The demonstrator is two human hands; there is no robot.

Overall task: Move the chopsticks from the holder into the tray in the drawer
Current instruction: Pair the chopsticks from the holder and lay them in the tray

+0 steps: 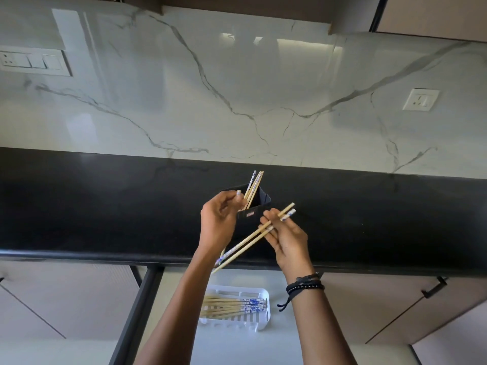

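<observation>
Chopsticks (pixel 253 239): pale wood, blue-white patterned ends. Holder (pixel 259 206): black. Tray (pixel 261 321): white, slotted. Worktop (pixel 105 206): black. Backsplash (pixel 237 88): white marble, grey veins.

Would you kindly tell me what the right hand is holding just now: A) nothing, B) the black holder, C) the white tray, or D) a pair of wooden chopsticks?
D: the right hand grips a pair of blue-patterned wooden chopsticks beside the black rectangular plastic holder.

Black stone countertop (pixel 369 206), glossy. White grey-veined marble backsplash (pixel 237 88) above it, bearing a switch plate (pixel 34 61) and socket (pixel 420 99). Beige cabinet fronts (pixel 66 299) below the countertop.
</observation>
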